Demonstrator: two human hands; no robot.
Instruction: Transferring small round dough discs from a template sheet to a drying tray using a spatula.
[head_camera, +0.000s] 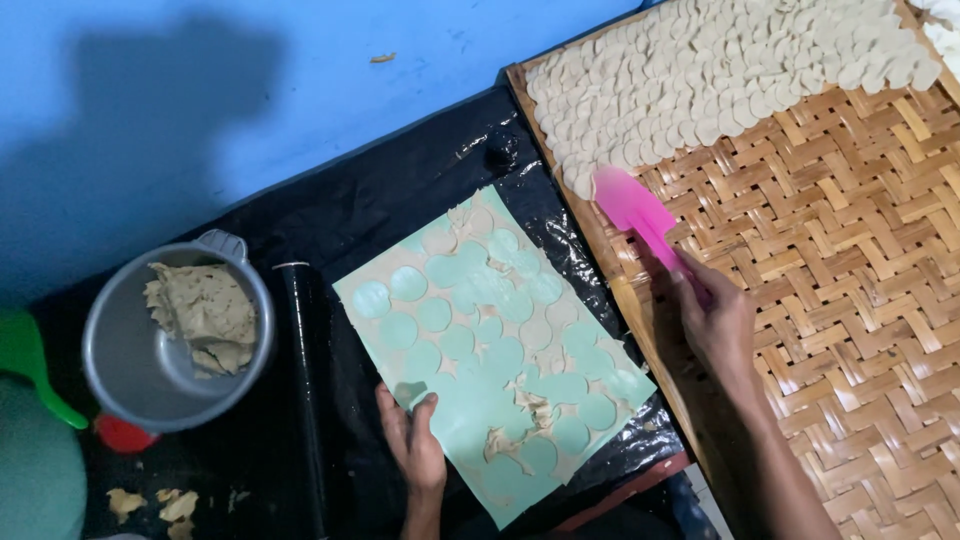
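A: Far left?
B: Grey metal pot with a dough lump inside; black rolling pin just right of it.
A: Near left corner?
B: Green-handled utensil, red object, dough scraps on black plastic sheet. Blue wall beyond.

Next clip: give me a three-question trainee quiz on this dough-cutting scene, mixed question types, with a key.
1. True or false: the right hand holds a pink spatula over the woven bamboo tray.
2. What does the left hand rest on? A) metal pot B) green board with the cut dough sheet C) black rolling pin
3. Fill in: the cut dough rounds lie in overlapping rows on the ____.

Key: 1 true; 2 B; 3 woven bamboo tray.
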